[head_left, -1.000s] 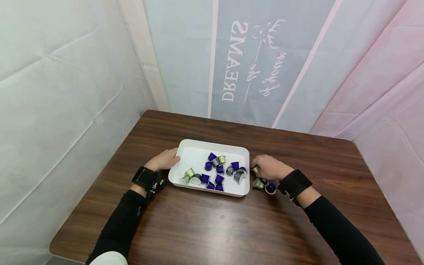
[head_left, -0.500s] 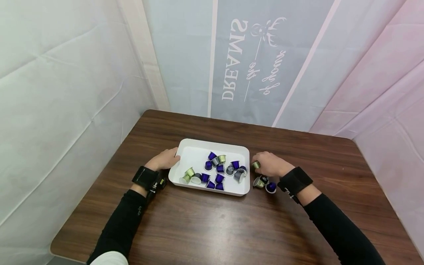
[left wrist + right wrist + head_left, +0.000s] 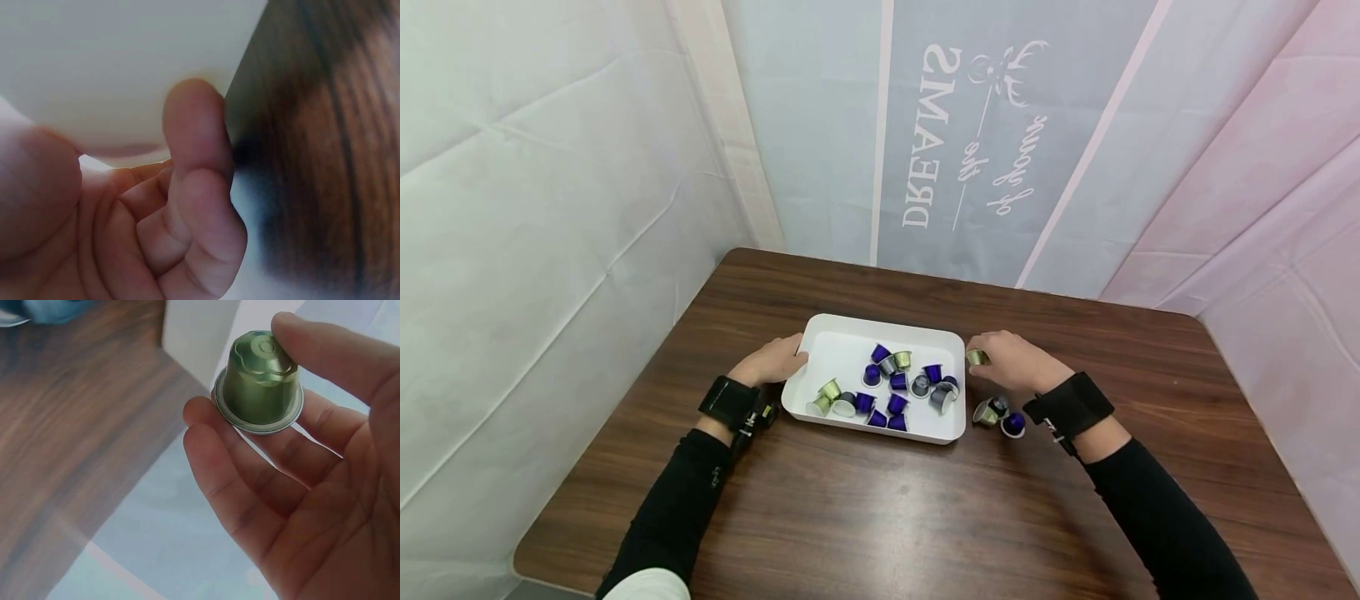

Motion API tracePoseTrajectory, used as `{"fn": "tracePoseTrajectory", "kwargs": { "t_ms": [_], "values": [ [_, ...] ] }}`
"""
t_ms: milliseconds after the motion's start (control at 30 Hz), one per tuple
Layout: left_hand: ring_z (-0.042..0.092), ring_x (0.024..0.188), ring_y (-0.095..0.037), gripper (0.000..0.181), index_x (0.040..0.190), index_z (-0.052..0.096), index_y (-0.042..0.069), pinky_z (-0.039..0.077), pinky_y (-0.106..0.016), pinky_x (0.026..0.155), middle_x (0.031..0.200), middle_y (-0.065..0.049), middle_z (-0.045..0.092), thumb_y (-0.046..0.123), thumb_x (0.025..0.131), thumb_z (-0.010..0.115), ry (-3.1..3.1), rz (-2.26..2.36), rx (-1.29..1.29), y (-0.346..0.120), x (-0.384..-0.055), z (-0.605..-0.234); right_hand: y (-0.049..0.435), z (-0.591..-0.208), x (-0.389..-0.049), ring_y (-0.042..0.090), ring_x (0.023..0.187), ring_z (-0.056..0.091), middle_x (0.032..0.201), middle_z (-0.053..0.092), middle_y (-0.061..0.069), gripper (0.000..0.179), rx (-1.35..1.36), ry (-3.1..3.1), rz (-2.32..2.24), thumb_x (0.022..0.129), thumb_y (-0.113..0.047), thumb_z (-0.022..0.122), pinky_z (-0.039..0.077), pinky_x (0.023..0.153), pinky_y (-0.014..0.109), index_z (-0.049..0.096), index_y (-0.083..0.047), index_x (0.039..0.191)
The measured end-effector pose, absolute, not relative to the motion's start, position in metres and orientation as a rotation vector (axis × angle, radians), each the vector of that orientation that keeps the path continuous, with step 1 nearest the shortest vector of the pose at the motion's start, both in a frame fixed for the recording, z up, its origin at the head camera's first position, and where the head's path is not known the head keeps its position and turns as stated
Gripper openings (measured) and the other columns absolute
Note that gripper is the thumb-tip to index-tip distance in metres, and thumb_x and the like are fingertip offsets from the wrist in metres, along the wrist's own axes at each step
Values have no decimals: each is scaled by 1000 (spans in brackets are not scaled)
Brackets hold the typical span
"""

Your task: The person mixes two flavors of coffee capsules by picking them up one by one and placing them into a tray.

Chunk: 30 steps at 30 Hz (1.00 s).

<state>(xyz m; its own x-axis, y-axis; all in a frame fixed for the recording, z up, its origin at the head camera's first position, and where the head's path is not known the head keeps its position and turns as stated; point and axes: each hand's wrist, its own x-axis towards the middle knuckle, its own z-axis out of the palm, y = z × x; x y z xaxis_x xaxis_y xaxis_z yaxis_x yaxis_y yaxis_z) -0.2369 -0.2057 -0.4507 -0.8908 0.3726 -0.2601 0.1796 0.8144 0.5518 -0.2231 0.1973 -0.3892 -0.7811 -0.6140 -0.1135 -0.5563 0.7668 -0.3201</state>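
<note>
My left hand grips the left end of a white tray. In the left wrist view its fingers press against the tray's pale wall. Off the tray's right end, my right hand pinches a green coffee capsule between thumb and fingers, its wide foil rim facing the fingers. Inside the tray lie blue capsules, grey capsules and green capsules, scattered and mostly on their sides.
Below my right hand, a green capsule, a dark capsule and a blue capsule sit close together on the brown wooden table. A printed cloth hangs behind the table's far edge.
My right hand has lifted the green capsule and moved slightly away from me, from beside the loose capsules to near the tray's upper right corner. My left hand and the tray have stayed in place.
</note>
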Motion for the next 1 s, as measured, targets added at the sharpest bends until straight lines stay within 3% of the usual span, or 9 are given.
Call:
{"fn": "tracePoseTrajectory", "kwargs": {
  "t_ms": [533, 800, 1000],
  "values": [
    [54, 95, -24, 43, 137, 38, -6, 42, -41, 84, 122, -21, 55, 15, 100, 36, 2648, 752, 423, -204, -234, -445, 169, -367, -210, 10, 67, 50, 82, 57, -3, 12, -1010, 2734, -499, 91, -16, 64, 44, 63, 31, 63, -7, 99],
    [53, 104, -27, 45, 140, 35, -7, 41, -42, 87, 131, -23, 50, 15, 101, 36, 2641, 751, 421, -204, -233, -442, 144, -359, -205, 10, 78, 57, 91, 62, -2, 19, -1075, 2737, -419, 89, -20, 67, 47, 69, 31, 64, -10, 106],
    [53, 105, -27, 44, 139, 36, -7, 41, -43, 88, 130, -24, 50, 16, 101, 36, 2643, 756, 427, -204, -233, -443, 130, -358, -204, 10, 77, 56, 92, 63, 0, 25, -1126, 2737, -382, 88, -21, 68, 46, 71, 32, 64, -8, 110]
  ]
}}
